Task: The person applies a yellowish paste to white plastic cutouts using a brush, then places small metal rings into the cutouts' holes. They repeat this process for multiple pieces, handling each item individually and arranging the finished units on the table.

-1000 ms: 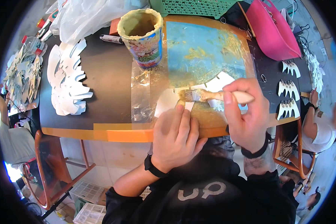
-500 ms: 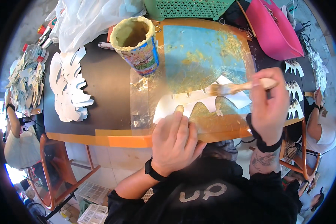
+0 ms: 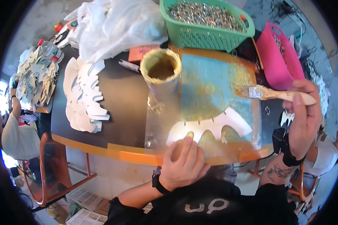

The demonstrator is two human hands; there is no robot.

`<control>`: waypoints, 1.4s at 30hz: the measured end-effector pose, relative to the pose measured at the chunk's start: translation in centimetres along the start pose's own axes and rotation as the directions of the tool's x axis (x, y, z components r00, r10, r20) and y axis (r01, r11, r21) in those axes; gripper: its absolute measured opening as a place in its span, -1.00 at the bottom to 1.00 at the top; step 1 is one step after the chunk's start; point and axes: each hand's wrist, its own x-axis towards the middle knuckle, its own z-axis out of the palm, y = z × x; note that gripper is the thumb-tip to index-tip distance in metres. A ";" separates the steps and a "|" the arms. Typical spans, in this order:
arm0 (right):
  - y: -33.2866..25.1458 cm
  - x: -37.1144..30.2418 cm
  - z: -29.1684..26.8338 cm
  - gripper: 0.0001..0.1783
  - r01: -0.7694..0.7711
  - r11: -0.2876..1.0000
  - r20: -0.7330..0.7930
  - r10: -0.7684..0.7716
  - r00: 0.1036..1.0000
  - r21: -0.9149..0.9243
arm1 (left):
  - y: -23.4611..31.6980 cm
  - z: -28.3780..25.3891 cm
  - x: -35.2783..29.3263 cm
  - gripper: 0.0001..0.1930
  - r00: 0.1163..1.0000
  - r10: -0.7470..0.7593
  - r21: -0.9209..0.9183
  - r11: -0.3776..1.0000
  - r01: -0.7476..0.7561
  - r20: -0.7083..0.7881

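Note:
My right hand [image 3: 305, 116] is closed round the wooden handle of a flat paintbrush [image 3: 279, 93]. The bristles point left, above the right part of a blue, yellow-smeared sheet [image 3: 202, 80], apart from the white piece. Below it lies a curved white cut-out piece [image 3: 214, 125] with slits along its upper edge and scalloped notches along its lower one. With fingers stretched out, my left hand [image 3: 184, 161] presses on the lower left edge of this piece. A tall can [image 3: 163, 84] crusted with yellowish paste around its rim stands left of the sheet.
White cut-out pieces [image 3: 84, 97] lie overlapped at the table's left. A plastic bag [image 3: 116, 30], a green basket of small metal parts [image 3: 206, 39] and a pink basket [image 3: 278, 63] stand along the back. People sit at both sides; more pieces [image 3: 37, 78] are piled far left.
My right hand has lifted the brush off the white piece and moved it up and to the right. My left hand stays on the piece. The whole view has shifted, showing more of the back.

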 end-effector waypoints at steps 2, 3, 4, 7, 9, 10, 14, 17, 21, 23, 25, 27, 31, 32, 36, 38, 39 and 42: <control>-2.1 2.4 -0.2 -0.78 0.108 0.989 0.044 -0.112 0.993 0.098 | -0.1 0.0 0.5 -0.49 1.000 0.009 -0.016 1.000 -0.009 0.008; -3.0 3.7 0.5 -0.78 0.166 0.971 0.105 -0.186 0.977 0.174 | -0.1 -0.2 0.5 -0.49 1.000 0.006 -0.019 1.000 -0.006 0.021; -4.3 4.8 1.8 -0.79 0.214 0.944 0.161 -0.258 0.953 0.250 | -0.1 0.0 0.3 -0.48 1.000 -0.001 -0.008 1.000 0.001 0.006; -7.9 7.1 5.9 -0.83 0.224 0.937 0.288 -0.299 0.909 0.267 | -0.3 0.4 -0.1 -0.47 1.000 -0.004 -0.014 1.000 0.004 -0.003; -8.8 8.7 8.9 -0.86 0.308 0.925 0.387 -0.373 0.843 0.222 | -0.5 0.2 -0.2 -0.45 1.000 -0.003 0.005 1.000 0.003 0.002; -8.3 9.3 10.5 -0.87 0.353 0.913 0.448 -0.407 0.796 0.203 | -0.5 0.1 -0.3 -0.45 1.000 0.000 0.013 1.000 0.000 -0.006; -6.3 9.4 15.6 -0.86 0.432 0.898 0.571 -0.400 0.717 0.087 | -0.6 -0.1 0.0 -0.44 0.999 0.031 0.000 1.000 -0.031 -0.014; -6.5 9.8 15.9 -0.86 0.392 0.918 0.600 -0.345 0.721 0.057 | -0.8 -0.2 -0.2 -0.44 1.000 0.025 -0.014 1.000 -0.025 -0.014; -9.1 11.4 11.1 -0.83 0.244 0.945 0.474 -0.320 0.820 0.217 | -0.9 -0.3 -0.2 -0.44 0.999 0.037 -0.038 0.999 -0.037 -0.014; -9.9 11.2 9.3 -0.81 0.206 0.962 0.461 -0.268 0.846 0.181 | -1.0 -0.4 -0.1 -0.44 0.999 0.033 -0.040 0.999 -0.034 -0.008; -10.1 10.7 8.6 -0.81 0.176 0.973 0.493 -0.227 0.840 0.149 | -1.0 -0.5 0.0 -0.45 0.999 0.034 -0.044 0.998 -0.034 -0.005; -10.3 10.0 8.2 -0.80 0.123 0.985 0.533 -0.171 0.828 0.124 | -1.1 -0.4 -0.1 -0.46 0.999 0.035 -0.042 0.998 -0.036 -0.004; -9.6 9.1 6.7 -0.80 0.101 0.995 0.572 -0.086 0.815 0.005 | -1.0 -0.4 -0.3 -0.46 1.000 0.026 -0.040 0.999 -0.026 -0.001; -9.6 8.9 6.0 -0.81 0.117 0.993 0.574 -0.079 0.815 -0.030 | -1.1 -0.4 -0.1 -0.46 1.000 0.027 -0.033 0.999 -0.027 -0.001; -8.4 7.5 1.9 -0.84 0.271 0.954 0.482 -0.178 0.858 -0.130 | -1.0 -0.3 0.0 -0.47 0.999 0.034 -0.076 0.997 -0.035 -0.005; -8.1 6.7 -0.5 -0.85 0.300 0.935 0.402 -0.204 0.893 -0.191 | -0.9 -0.4 -0.2 -0.48 1.000 0.018 -0.080 0.997 -0.018 -0.001; -8.0 6.3 -2.0 -0.85 0.277 0.942 0.365 -0.194 0.911 -0.191 | -0.9 -0.5 -0.1 -0.47 1.000 0.015 -0.082 0.997 -0.015 0.010; -7.4 4.7 -4.9 -0.84 0.194 0.978 0.269 -0.168 0.948 -0.073 | -0.9 -0.6 -0.2 -0.46 1.000 0.011 -0.075 0.997 -0.009 0.024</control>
